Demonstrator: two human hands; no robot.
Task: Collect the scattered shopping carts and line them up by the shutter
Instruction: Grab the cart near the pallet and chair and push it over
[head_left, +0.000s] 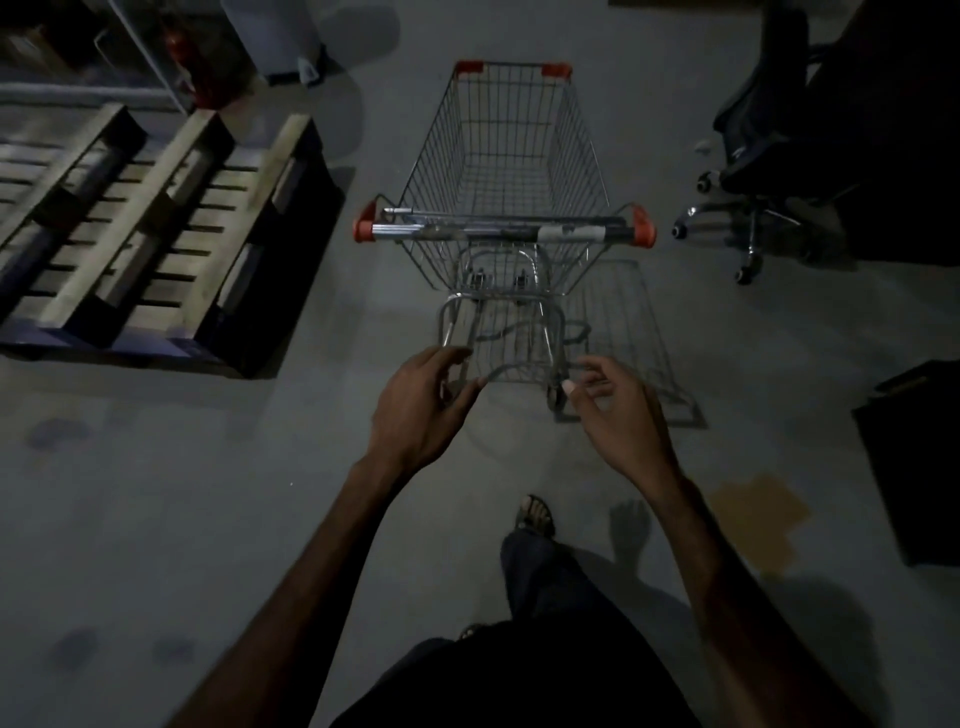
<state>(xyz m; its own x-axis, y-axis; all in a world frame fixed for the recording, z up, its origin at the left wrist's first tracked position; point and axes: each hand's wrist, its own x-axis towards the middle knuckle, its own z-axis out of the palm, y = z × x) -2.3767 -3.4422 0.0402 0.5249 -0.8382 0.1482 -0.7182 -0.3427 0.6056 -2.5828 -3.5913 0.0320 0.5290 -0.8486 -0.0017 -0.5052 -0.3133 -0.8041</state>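
Head view: cart (503, 171) mid-floor btwn pallet (156, 228) & chair (753, 171), handle (498, 232) facing person, left hand (421, 410) & right hand (618, 410) short of it, fingers loosely spread, holding nothing — best grab bar w/ both hands evenly spaced.

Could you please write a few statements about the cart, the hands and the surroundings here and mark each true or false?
1. Both hands grip the cart's handle. False: the left hand and right hand are short of the handle, holding nothing.
2. The shopping cart basket is empty. True.
3. Wooden pallets lie left of the cart. True.
4. An office chair stands left of the cart. False: it stands to the right.
5. The handle's end caps are red. True.
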